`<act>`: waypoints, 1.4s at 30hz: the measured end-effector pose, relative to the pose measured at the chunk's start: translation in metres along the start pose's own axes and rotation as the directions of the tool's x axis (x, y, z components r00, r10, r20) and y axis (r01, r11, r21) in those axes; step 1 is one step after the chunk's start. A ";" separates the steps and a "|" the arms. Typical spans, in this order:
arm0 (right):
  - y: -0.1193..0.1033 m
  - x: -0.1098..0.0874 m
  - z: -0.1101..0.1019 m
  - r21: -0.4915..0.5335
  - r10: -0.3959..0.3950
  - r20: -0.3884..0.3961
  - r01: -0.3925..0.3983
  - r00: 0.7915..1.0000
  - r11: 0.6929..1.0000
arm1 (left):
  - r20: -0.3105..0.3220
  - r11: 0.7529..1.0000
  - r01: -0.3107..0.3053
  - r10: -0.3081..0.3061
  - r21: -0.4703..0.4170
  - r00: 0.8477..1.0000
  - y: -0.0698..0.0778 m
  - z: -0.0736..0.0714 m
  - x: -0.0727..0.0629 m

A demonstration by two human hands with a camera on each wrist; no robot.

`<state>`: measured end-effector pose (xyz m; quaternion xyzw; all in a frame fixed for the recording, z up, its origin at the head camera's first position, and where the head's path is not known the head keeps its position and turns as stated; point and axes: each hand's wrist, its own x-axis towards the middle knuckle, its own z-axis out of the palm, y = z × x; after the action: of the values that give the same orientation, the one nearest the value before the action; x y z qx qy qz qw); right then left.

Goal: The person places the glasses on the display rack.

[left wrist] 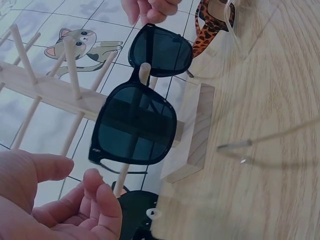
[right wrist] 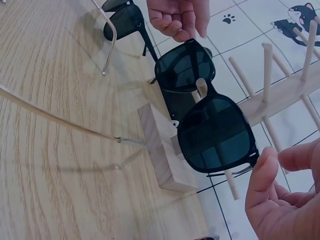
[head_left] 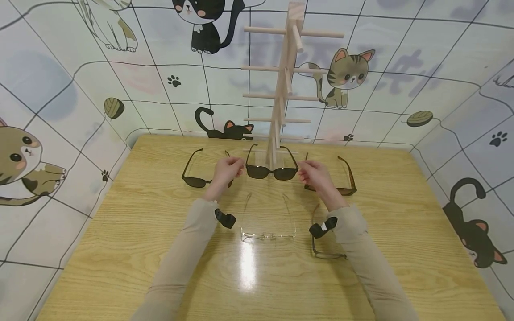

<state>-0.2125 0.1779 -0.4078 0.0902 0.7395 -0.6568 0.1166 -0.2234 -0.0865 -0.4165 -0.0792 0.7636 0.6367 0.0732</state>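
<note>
Presently, the black sunglasses [head_left: 263,173] sit low on the wooden stand [head_left: 287,51], bridge at a peg [left wrist: 144,72]. The left hand [head_left: 230,169] holds nothing; the right hand [head_left: 315,174] appears loose beside the right end, contact uncertain. Assessed as light, stiff, smooth-lensed, with fragile temples; take hold at both outer frame corners, clear of the lenses.

five pairs of glasses [head_left: 284,174] and one wooden rack [head_left: 296,12] are sharing one worktop [head_left: 152,249]. one left grip [head_left: 228,169], one right grip [head_left: 316,173] and two wrist cameras [head_left: 226,219] are showing.
</note>
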 end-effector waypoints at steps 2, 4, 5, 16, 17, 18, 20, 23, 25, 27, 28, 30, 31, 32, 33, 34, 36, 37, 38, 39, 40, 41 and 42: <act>-0.002 -0.003 0.000 -0.004 -0.011 -0.008 0.011 1.000 1.000 | -0.001 1.000 -0.019 0.019 0.020 1.000 0.001 -0.003 -0.002; -0.003 -0.007 0.001 -0.006 -0.021 -0.010 0.021 1.000 1.000 | -0.003 0.999 -0.036 0.036 0.037 0.999 0.002 -0.006 -0.005; -0.004 -0.008 0.001 -0.008 -0.028 -0.010 0.028 1.000 1.000 | -0.002 0.998 -0.045 0.045 0.040 0.999 0.003 -0.007 -0.006; -0.008 -0.027 0.014 0.009 -0.119 -0.012 0.119 0.993 0.993 | -0.002 0.989 -0.107 0.108 0.099 0.994 0.003 -0.030 -0.011; -0.008 -0.028 0.015 0.013 -0.129 -0.005 0.129 0.992 0.992 | -0.007 0.988 -0.109 0.111 0.110 0.994 0.002 -0.032 -0.012; -0.008 -0.029 0.017 0.014 -0.137 0.001 0.137 0.991 0.991 | -0.012 0.988 -0.108 0.111 0.114 0.994 0.002 -0.034 -0.012; -0.007 -0.030 0.020 0.004 -0.150 0.019 0.150 0.989 0.989 | -0.018 0.988 -0.101 0.104 0.120 0.994 0.000 -0.039 -0.013; -0.007 -0.032 0.026 -0.013 -0.169 0.041 0.169 0.985 0.985 | -0.023 0.988 -0.096 0.099 0.119 0.995 -0.004 -0.046 -0.015; -0.007 -0.033 0.031 -0.024 -0.178 0.056 0.179 0.982 0.983 | -0.028 0.988 -0.095 0.099 0.125 0.995 -0.006 -0.051 -0.017; -0.007 -0.035 0.035 -0.032 -0.189 0.068 0.192 0.980 0.981 | -0.035 0.987 -0.094 0.099 0.127 0.994 -0.008 -0.056 -0.019; -0.008 -0.036 0.038 -0.034 -0.194 0.074 0.197 0.978 0.980 | -0.044 0.987 -0.091 0.097 0.129 0.994 -0.008 -0.059 -0.020; -0.009 -0.038 0.043 -0.041 -0.195 0.082 0.199 0.977 0.979 | -0.062 0.986 -0.099 0.108 0.133 0.992 -0.010 -0.064 -0.022; -0.010 -0.040 0.046 -0.046 -0.197 0.087 0.202 0.976 0.978 | -0.071 0.985 -0.101 0.112 0.141 0.991 -0.011 -0.068 -0.023; -0.011 -0.042 0.049 -0.049 -0.197 0.094 0.202 0.976 0.978 | -0.080 0.983 -0.106 0.119 0.147 0.990 -0.012 -0.071 -0.024; -0.011 -0.043 0.052 -0.047 -0.196 0.101 0.201 0.976 0.978 | -0.093 0.982 -0.108 0.123 0.156 0.988 -0.013 -0.074 -0.024; -0.011 -0.044 0.054 -0.046 -0.196 0.109 0.201 0.975 0.978 | -0.103 0.981 -0.108 0.125 0.162 0.987 -0.014 -0.077 -0.024; -0.011 -0.044 0.060 -0.043 -0.200 0.133 0.207 0.971 0.977 | -0.114 0.981 -0.110 0.129 0.157 0.985 -0.016 -0.083 -0.024; -0.011 -0.045 0.062 -0.038 -0.204 0.145 0.211 0.968 0.977 | -0.121 0.983 -0.105 0.124 0.148 0.985 -0.018 -0.086 -0.024; -0.009 -0.044 0.065 -0.034 -0.207 0.159 0.215 0.965 0.976 | -0.127 0.985 -0.102 0.120 0.143 0.985 -0.019 -0.088 -0.024; -0.008 -0.044 0.067 -0.031 -0.210 0.170 0.218 0.963 0.975 | -0.133 0.985 -0.100 0.118 0.138 0.984 -0.020 -0.091 -0.024; -0.008 -0.044 0.069 -0.034 -0.212 0.180 0.221 0.961 0.975 | -0.137 0.987 -0.097 0.115 0.129 0.984 -0.021 -0.093 -0.025; -0.007 -0.044 0.072 -0.037 -0.212 0.188 0.223 0.959 0.974 | -0.141 0.987 -0.096 0.114 0.125 0.983 -0.022 -0.096 -0.025; -0.007 -0.045 0.075 -0.045 -0.211 0.196 0.224 0.958 0.974 | -0.147 0.986 -0.098 0.117 0.133 0.982 -0.022 -0.098 -0.026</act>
<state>-0.1678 0.1036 -0.3961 -0.0586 0.7519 -0.6463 0.1164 -0.1948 -0.1867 -0.4151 -0.0820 0.8084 0.5827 -0.0156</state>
